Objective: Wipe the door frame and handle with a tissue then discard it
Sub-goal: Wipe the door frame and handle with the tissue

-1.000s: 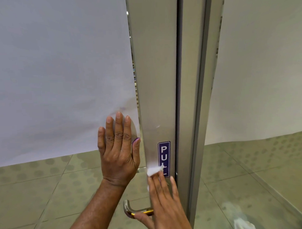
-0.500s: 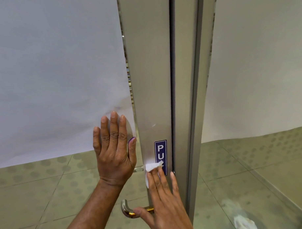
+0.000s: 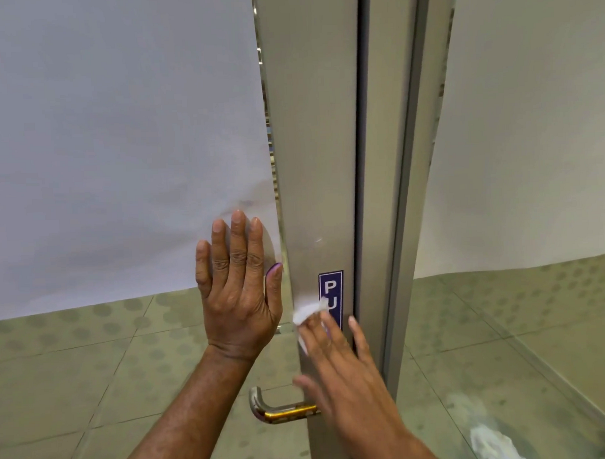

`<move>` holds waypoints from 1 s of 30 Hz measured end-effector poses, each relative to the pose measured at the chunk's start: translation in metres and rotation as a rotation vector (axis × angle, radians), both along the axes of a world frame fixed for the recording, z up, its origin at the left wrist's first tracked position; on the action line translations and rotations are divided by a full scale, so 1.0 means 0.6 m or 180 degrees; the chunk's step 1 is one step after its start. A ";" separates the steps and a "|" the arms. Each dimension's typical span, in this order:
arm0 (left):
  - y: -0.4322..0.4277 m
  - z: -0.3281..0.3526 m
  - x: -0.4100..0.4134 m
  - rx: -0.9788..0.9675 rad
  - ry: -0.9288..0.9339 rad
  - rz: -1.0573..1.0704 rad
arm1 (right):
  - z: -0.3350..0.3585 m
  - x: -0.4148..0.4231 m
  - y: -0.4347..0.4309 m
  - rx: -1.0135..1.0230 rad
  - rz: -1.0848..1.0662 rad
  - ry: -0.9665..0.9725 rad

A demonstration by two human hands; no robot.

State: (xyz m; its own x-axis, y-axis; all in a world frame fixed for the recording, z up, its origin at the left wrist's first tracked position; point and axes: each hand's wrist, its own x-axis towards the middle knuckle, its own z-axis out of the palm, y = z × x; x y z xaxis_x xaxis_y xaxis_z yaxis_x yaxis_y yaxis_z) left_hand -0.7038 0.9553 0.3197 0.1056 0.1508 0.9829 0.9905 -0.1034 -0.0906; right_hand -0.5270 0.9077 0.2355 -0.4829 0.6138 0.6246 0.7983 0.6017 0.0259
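Right hand (image 3: 347,375) fingers (image 3: 327,331) flat together, pressing tissue (image 3: 307,313) against door frame (image 3: 312,143) beside PULL sticker (image 3: 331,290). Left hand (image 3: 240,300) splayed flat on glass. Loose tissue could slip free. Handle (image 3: 276,407) below, likely unwiped.

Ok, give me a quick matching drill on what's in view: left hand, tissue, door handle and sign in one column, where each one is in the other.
Column one:
1. left hand
2. tissue
3. door handle
4. sign

Column two:
A. sticking out low on the door frame, below both hands
B. flat on the glass panel, fingers up
C. stuck on the door frame, partly covered
D. pressed to the door frame under the right hand

Pairs: 1-B, 2-D, 3-A, 4-C
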 end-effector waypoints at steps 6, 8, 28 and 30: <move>0.000 0.000 0.000 -0.0018 0.0005 -0.0030 | 0.034 0.020 0.056 0.0683 0.0565 0.0416; 0.001 0.001 -0.001 -0.0021 0.0014 -0.0017 | 0.017 0.029 0.063 0.0924 0.0747 0.0463; -0.001 0.002 0.001 -0.0049 -0.0010 -0.0026 | -0.045 0.063 -0.026 -0.1388 0.0713 0.2016; -0.001 0.002 0.000 -0.0067 -0.0011 -0.0014 | -0.050 0.063 -0.035 -0.1432 0.0647 0.2063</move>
